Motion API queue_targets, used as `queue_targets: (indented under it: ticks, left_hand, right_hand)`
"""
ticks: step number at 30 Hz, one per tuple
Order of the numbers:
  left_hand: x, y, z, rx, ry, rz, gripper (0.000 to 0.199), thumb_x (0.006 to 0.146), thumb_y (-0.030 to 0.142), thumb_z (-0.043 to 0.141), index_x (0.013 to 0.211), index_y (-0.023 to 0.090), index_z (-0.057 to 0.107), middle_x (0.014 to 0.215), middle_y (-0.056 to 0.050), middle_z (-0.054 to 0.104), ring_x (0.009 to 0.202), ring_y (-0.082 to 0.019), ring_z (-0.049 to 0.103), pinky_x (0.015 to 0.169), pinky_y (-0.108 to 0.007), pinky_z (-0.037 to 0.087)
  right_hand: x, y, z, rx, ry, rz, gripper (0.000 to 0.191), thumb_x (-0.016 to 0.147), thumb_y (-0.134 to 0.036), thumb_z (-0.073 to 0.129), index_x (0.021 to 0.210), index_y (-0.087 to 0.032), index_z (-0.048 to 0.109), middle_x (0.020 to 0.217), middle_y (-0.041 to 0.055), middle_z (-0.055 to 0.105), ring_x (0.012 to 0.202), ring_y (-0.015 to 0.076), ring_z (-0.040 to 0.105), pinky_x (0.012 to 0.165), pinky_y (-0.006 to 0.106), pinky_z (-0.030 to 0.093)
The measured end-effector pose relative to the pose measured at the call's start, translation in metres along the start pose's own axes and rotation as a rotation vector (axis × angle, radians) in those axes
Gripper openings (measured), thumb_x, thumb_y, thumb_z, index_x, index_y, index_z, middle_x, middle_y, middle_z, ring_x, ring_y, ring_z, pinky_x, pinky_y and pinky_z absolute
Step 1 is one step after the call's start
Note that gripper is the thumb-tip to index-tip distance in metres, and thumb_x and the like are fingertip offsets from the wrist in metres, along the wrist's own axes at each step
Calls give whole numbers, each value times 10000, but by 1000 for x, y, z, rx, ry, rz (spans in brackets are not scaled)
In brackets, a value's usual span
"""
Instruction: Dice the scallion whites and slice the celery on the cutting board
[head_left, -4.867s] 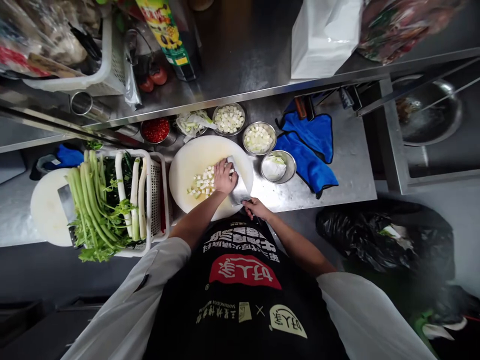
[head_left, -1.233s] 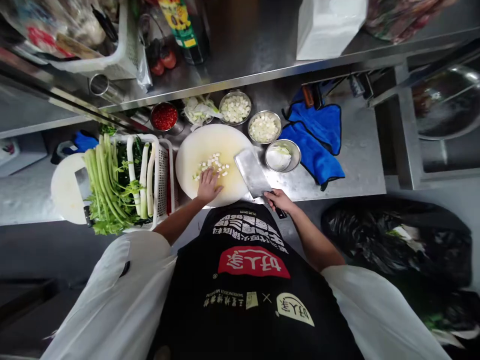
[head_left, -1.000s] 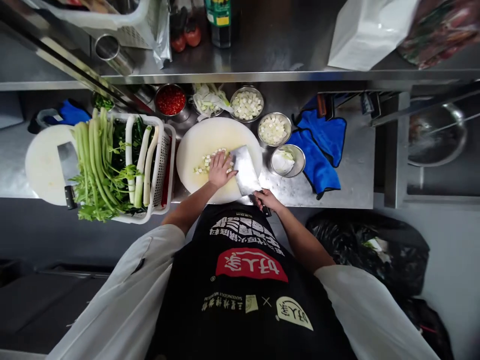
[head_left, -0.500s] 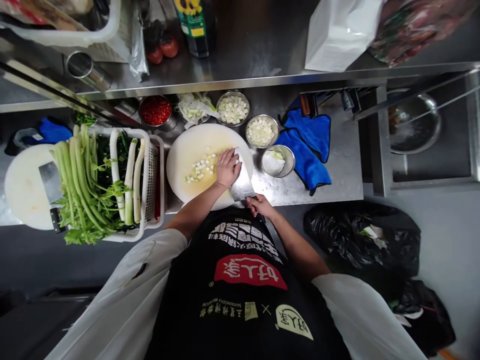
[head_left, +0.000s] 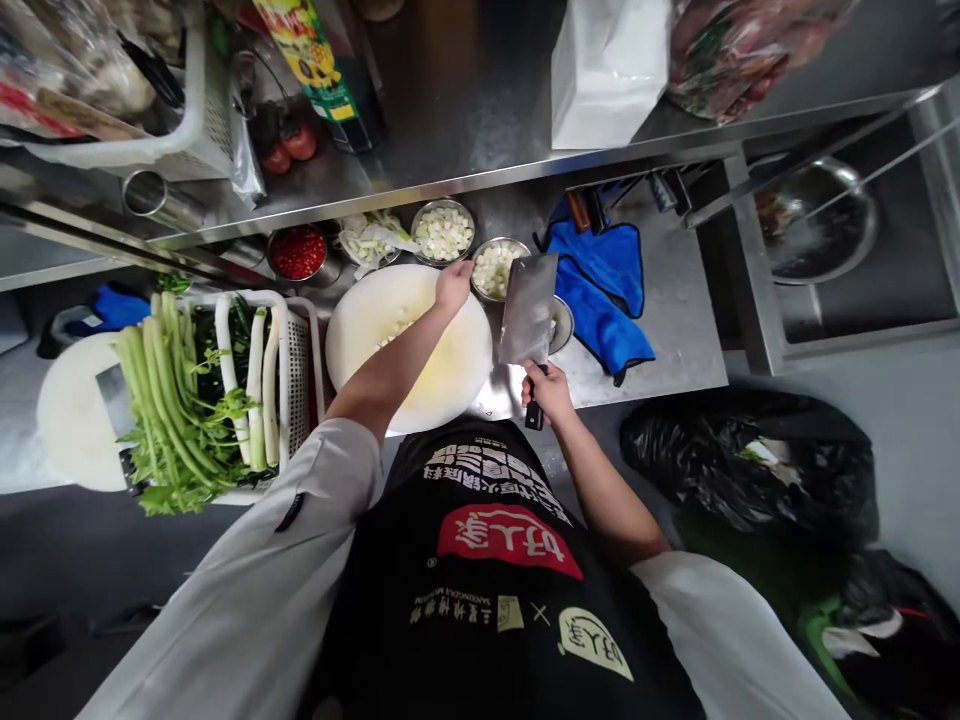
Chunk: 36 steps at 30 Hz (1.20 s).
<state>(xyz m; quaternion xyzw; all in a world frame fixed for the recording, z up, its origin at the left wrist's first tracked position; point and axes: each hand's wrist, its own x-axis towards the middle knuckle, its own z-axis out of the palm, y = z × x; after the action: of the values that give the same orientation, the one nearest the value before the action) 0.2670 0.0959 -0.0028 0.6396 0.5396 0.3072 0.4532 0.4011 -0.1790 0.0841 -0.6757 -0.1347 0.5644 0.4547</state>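
Above steel surface point(head_left: 675, 335), gripping cleaver point(head_left: 529, 310) in right hand point(head_left: 553, 392); angle edge away from left hand point(head_left: 453, 288), grip unclear, at diced-vegetable bowl point(head_left: 499, 240).

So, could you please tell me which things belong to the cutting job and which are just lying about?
Probably the job: cleaver, middle board, white cubes, bowls of similar pieces.

Seemingly lying about: blue cloth, bottle, green stalks, far-left board.
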Motion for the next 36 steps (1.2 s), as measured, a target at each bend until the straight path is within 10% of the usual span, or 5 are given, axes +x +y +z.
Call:
queue_targets:
  ticks: [6,10,22,36]
  left_hand:
    - [-186,-49,-131,551,42,-39,503,969,449,676,1411,209,683,1669,-165,508,1618,-326,376,1375,-516,158]
    - [-254,-88,-169,700,166,-244,962,793,607,834,1591,185,502,1791,-228,250,1685,-424,165,1358,-633,72]
    - [-147,-97,-145,487,-80,117,956,707,600,879,1526,186,610,1756,-206,352,1679,-436,183,1367,-613,66]
    - [-157,-96,-127,362,112,1,973,800,434,830,1620,112,420,1756,-242,315,1652,-356,301,1367,-501,264]
  right_hand:
    - [14,30,-15,-249,-302,90,573,754,-709,842,721,-259,488,481,-46,553,348,124,478,328,253,410]
    - [34,39,1,-324,-401,129,564,758,-706,834,718,-257,496,483,-40,555,348,129,476,325,260,398]
    - [86,31,70,-443,-613,177,440,849,-505,859,832,-250,501,505,-59,569,355,123,481,335,249,408]
    - [37,77,96,-338,-496,210,495,791,-592,838,794,-268,464,489,-70,555,341,122,480,324,241,396]
